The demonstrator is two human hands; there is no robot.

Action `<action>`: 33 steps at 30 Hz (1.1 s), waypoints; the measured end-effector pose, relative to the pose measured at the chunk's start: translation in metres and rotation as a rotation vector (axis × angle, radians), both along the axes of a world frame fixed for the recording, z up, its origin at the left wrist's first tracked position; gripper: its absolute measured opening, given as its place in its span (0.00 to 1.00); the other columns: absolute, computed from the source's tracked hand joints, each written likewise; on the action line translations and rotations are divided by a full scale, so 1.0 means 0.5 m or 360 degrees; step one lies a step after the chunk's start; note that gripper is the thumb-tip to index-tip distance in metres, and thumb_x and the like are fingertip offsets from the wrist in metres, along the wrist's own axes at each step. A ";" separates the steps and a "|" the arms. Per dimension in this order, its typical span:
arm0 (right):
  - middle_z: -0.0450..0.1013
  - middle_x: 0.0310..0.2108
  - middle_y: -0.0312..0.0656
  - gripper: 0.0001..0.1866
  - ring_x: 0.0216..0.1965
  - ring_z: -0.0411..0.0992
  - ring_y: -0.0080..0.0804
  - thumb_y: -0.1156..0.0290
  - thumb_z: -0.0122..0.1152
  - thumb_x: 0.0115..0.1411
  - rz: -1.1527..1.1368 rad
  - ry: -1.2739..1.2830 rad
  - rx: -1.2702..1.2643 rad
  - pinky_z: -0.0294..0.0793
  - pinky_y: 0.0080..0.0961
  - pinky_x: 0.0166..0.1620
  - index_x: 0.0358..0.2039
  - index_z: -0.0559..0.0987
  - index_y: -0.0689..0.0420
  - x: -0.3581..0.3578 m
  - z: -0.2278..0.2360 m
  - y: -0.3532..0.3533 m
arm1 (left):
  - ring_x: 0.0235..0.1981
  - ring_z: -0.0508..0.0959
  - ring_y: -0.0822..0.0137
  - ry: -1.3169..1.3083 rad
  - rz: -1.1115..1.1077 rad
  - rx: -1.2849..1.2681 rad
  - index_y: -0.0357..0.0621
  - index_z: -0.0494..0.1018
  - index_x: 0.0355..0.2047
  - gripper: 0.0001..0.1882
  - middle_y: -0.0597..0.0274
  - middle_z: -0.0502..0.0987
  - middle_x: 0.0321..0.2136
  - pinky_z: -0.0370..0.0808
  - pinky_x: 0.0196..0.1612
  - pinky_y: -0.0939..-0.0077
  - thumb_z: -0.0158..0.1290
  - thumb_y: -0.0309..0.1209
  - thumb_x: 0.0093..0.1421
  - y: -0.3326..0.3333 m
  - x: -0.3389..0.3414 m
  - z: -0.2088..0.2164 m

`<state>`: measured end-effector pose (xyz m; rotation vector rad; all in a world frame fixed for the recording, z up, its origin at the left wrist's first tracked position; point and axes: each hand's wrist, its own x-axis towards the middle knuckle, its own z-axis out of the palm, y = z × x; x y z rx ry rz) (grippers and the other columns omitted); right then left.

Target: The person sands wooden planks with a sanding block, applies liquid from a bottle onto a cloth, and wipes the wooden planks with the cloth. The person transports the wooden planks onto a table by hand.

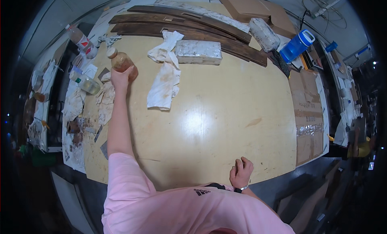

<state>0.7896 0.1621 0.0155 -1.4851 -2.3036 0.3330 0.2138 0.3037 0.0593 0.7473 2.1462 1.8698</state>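
My left arm stretches out across the pale wooden tabletop (209,121). My left hand (120,78) is wrapped around a clear bottle (123,63) with a light cap and brownish contents, near the table's far left. Just right of that bottle lies a crumpled, stained white cloth (163,78). A clear bottle with pale liquid (85,83) lies tilted to the left of my left hand, among stained rags (105,99). Close to the table's near edge rests my right hand (242,172), its fingers loosely curled with nothing visible in them.
Dark wooden strips (177,25) lie across the far side, behind a plastic-wrapped block (198,51). Another wrapped block (264,35) and a blue jug (296,48) are at the far right. Cardboard (308,117) borders the right edge. A red-labelled bottle (82,42) is at the far left.
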 end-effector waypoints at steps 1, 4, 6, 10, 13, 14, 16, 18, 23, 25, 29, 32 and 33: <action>0.64 0.47 0.52 0.21 0.47 0.61 0.53 0.74 0.57 0.46 -0.0004 0.0002 0.0019 0.61 0.47 0.50 0.44 0.71 0.56 0.001 -0.003 0.001 | 0.40 0.78 0.67 0.0280 0.0136 -0.0351 0.37 0.70 0.44 0.27 0.56 0.77 0.39 0.74 0.42 0.73 0.67 0.28 0.44 0.012 0.003 0.013; 0.64 0.47 0.53 0.21 0.48 0.62 0.53 0.74 0.57 0.46 -0.0012 0.0009 -0.0015 0.61 0.47 0.50 0.45 0.71 0.57 0.003 -0.005 0.002 | 0.41 0.78 0.65 0.0580 0.0304 -0.0674 0.34 0.69 0.44 0.27 0.52 0.77 0.39 0.74 0.42 0.72 0.67 0.32 0.46 0.028 -0.048 -0.029; 0.64 0.47 0.53 0.22 0.48 0.62 0.53 0.74 0.57 0.46 0.0012 0.0032 -0.0017 0.61 0.48 0.50 0.45 0.71 0.57 0.001 -0.006 0.004 | 0.43 0.78 0.62 0.0179 0.0004 -0.0367 0.32 0.69 0.44 0.28 0.50 0.77 0.41 0.74 0.44 0.70 0.66 0.35 0.48 0.011 -0.083 -0.044; 0.64 0.48 0.53 0.22 0.48 0.62 0.53 0.73 0.57 0.46 0.0006 0.0017 -0.0017 0.60 0.48 0.50 0.45 0.71 0.57 0.005 -0.002 0.010 | 0.40 0.77 0.67 0.0485 0.0534 -0.0238 0.34 0.69 0.46 0.24 0.56 0.76 0.39 0.74 0.40 0.72 0.61 0.34 0.53 -0.017 0.018 -0.051; 0.64 0.48 0.52 0.21 0.48 0.61 0.53 0.73 0.57 0.47 -0.0018 0.0013 -0.0048 0.60 0.48 0.50 0.45 0.71 0.57 0.010 -0.002 0.008 | 0.37 0.75 0.73 -0.0015 -0.0165 -0.0267 0.34 0.71 0.45 0.17 0.56 0.77 0.39 0.72 0.38 0.78 0.55 0.30 0.57 -0.042 0.206 -0.015; 0.64 0.48 0.52 0.21 0.48 0.61 0.53 0.73 0.57 0.47 -0.0017 0.0008 -0.0055 0.60 0.48 0.50 0.45 0.71 0.57 0.011 -0.004 0.005 | 0.37 0.74 0.74 -0.0235 -0.0631 -0.0319 0.34 0.71 0.46 0.17 0.56 0.77 0.39 0.70 0.38 0.81 0.55 0.30 0.57 -0.042 0.248 -0.015; 0.64 0.48 0.52 0.21 0.48 0.61 0.53 0.73 0.57 0.47 -0.0006 0.0026 -0.0019 0.60 0.48 0.50 0.45 0.72 0.58 0.006 -0.001 0.007 | 0.40 0.76 0.66 -0.0045 -0.1238 -0.0781 0.33 0.71 0.47 0.18 0.53 0.77 0.40 0.71 0.44 0.76 0.53 0.28 0.57 -0.019 0.280 -0.028; 0.64 0.47 0.52 0.20 0.48 0.61 0.53 0.73 0.57 0.47 0.0005 0.0026 -0.0020 0.60 0.48 0.50 0.44 0.72 0.57 0.001 0.002 0.005 | 0.43 0.76 0.60 0.0337 -0.1082 -0.0774 0.34 0.70 0.49 0.20 0.50 0.76 0.42 0.70 0.48 0.71 0.54 0.28 0.56 0.012 0.253 -0.069; 0.64 0.47 0.52 0.20 0.47 0.61 0.52 0.74 0.56 0.47 0.0091 0.0045 -0.0005 0.60 0.46 0.50 0.44 0.72 0.58 -0.014 0.002 0.002 | 0.57 0.67 0.50 0.1413 -0.0433 -0.0656 0.37 0.66 0.54 0.28 0.43 0.68 0.54 0.63 0.58 0.63 0.55 0.26 0.51 0.009 0.213 -0.056; 0.64 0.47 0.53 0.20 0.47 0.61 0.52 0.75 0.56 0.47 0.0002 0.0025 0.0022 0.60 0.46 0.50 0.44 0.72 0.60 -0.004 -0.004 -0.002 | 0.59 0.63 0.50 0.1081 -0.0650 -0.0358 0.38 0.64 0.56 0.30 0.46 0.65 0.57 0.60 0.61 0.62 0.55 0.26 0.51 -0.022 0.238 -0.048; 0.65 0.46 0.54 0.19 0.47 0.62 0.53 0.76 0.55 0.47 0.0003 0.0001 0.0059 0.60 0.46 0.50 0.43 0.72 0.62 -0.008 0.010 0.001 | 0.57 0.65 0.50 0.0986 -0.0681 -0.0573 0.40 0.66 0.54 0.30 0.49 0.68 0.54 0.61 0.60 0.61 0.58 0.28 0.50 -0.208 0.245 -0.003; 0.65 0.46 0.54 0.19 0.47 0.62 0.52 0.76 0.55 0.47 0.0046 0.0022 0.0069 0.61 0.46 0.50 0.43 0.72 0.62 -0.013 0.006 0.002 | 0.58 0.65 0.50 0.1028 -0.0455 -0.0975 0.41 0.67 0.52 0.31 0.50 0.68 0.54 0.61 0.60 0.61 0.61 0.29 0.45 -0.425 0.181 0.013; 0.65 0.46 0.54 0.19 0.47 0.62 0.52 0.76 0.55 0.47 0.0048 0.0017 0.0071 0.61 0.46 0.50 0.43 0.72 0.62 -0.013 0.004 0.003 | 0.58 0.64 0.50 0.0896 -0.0384 -0.1152 0.41 0.68 0.50 0.30 0.51 0.68 0.55 0.61 0.60 0.62 0.62 0.29 0.44 -0.477 0.173 0.029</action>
